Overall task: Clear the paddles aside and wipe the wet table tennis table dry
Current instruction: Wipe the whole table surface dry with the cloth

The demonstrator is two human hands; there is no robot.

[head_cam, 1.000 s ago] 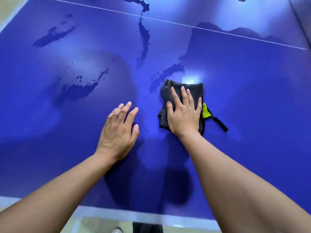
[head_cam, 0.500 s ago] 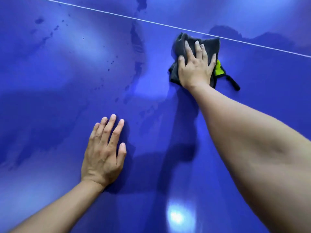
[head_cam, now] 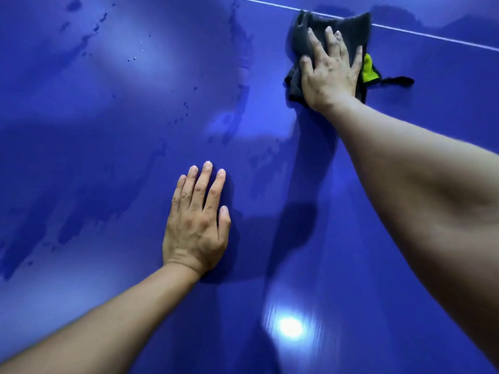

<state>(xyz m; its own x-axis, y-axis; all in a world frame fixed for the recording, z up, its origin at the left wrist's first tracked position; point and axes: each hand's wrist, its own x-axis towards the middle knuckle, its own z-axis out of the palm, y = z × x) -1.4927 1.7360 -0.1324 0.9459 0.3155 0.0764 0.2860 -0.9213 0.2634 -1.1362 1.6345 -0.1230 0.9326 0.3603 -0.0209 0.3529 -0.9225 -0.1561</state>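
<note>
Glossy blue table tennis table [head_cam: 108, 130] fills the view, streaked wet ahead of the flat, empty left hand [head_cam: 195, 225], probably bracing the reach. Farther out, the right hand [head_cam: 330, 74] presses straight fingers on a crumpled dark-grey microfibre cloth [head_cam: 305, 28], wiping near the white line [head_cam: 432, 36].

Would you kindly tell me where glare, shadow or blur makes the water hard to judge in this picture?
Head view: a bright glare spot sits low on the table; a paler sheen washes the upper left; arm shadows darken the surface beside the left hand and below the right hand on the cloth; wet streaks at left look soft-edged.
</note>
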